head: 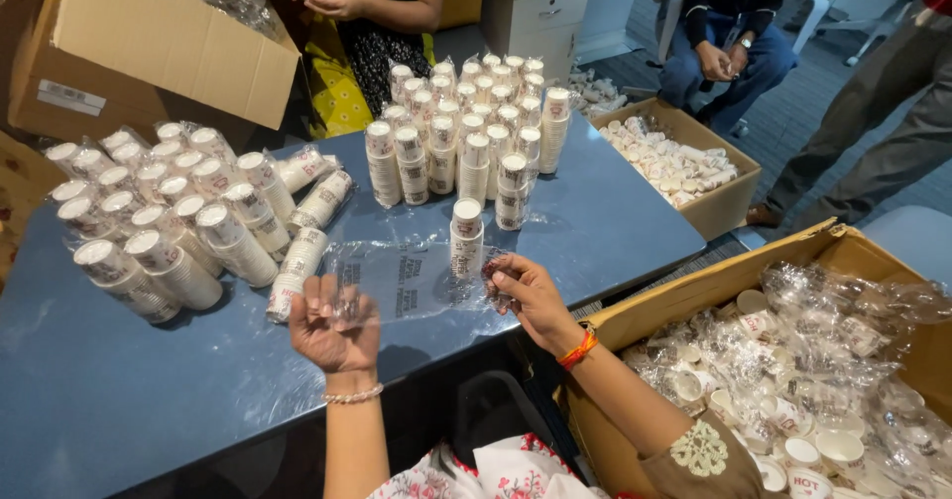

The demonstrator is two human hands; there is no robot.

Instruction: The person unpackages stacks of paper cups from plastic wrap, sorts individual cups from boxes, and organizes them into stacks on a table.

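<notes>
Blue table (119,400) crowded with cup stacks. Your left hand (335,322) and right hand (531,296) each pinch an edge of the clear plastic bag (416,281), stretching it flat; one cup stack (466,236) stands upright just behind it.

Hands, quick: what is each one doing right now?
Left hand: closed, pinching the clear plastic bag.
Right hand: closed, pinching the same bag's other edge.
</notes>
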